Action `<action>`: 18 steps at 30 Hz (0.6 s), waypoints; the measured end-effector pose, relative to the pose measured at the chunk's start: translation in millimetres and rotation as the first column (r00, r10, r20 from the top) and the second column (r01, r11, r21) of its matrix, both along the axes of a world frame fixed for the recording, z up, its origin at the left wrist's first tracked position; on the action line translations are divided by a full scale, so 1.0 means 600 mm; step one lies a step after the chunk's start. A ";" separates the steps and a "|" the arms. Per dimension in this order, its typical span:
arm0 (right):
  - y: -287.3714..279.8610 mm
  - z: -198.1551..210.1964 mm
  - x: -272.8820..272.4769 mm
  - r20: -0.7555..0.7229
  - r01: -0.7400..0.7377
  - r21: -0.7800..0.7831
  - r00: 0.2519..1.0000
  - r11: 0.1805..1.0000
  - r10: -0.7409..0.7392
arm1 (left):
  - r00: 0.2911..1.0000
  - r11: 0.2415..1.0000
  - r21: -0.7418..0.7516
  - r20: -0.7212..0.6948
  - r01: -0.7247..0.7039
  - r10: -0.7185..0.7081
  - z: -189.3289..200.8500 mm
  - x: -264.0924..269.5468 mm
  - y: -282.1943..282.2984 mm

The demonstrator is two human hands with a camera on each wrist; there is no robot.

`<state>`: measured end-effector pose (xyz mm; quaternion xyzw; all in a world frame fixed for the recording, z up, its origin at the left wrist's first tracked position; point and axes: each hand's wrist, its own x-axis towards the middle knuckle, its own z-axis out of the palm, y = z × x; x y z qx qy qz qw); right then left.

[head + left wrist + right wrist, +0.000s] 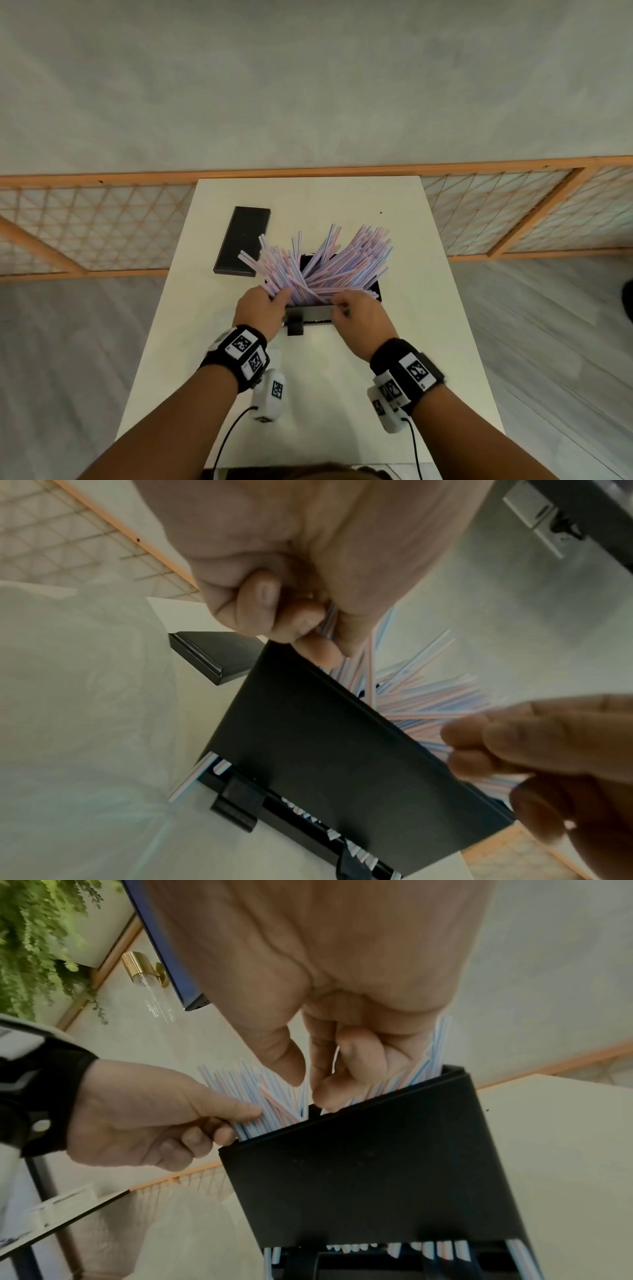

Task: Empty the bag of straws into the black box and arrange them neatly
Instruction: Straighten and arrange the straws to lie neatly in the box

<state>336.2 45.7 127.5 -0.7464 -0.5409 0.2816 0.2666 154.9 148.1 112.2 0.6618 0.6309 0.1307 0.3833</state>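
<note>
The black box [376, 289] stands upright mid-table, with striped pink, blue and white straws [325, 263] fanning out of its open top in a loose spread. My left hand [279, 298] grips the left part of the bunch at the box's near rim, its fingers [301, 620] curled round several straws. My right hand [339, 303] pinches a few straws [274, 1104] just above the rim, thumb against bent fingers [329, 1093]. The box's front wall [369, 1177] hides the straws' lower parts. Straw ends show in the slot at its base [428, 1249].
The box's flat black lid [244, 241] lies on the white table [428, 342] at the back left. A clear, crumpled plastic bag [78, 696] lies on the table left of the box. A wooden lattice screen [85, 222] runs behind the table.
</note>
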 end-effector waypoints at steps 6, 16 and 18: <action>0.002 -0.015 -0.013 0.048 -0.107 0.001 0.993 0.994 0.107 | 0.989 0.993 0.044 0.107 -0.108 0.103 0.019 -0.022 0.011; 0.066 -0.021 -0.061 0.120 -0.277 -0.034 0.953 0.960 0.279 | 0.898 0.944 -0.286 0.353 -0.162 0.261 0.002 -0.022 0.000; 0.074 -0.022 -0.065 0.139 -0.294 -0.058 0.944 0.954 0.299 | 0.831 0.901 -0.397 0.432 -0.172 0.349 0.002 -0.018 -0.007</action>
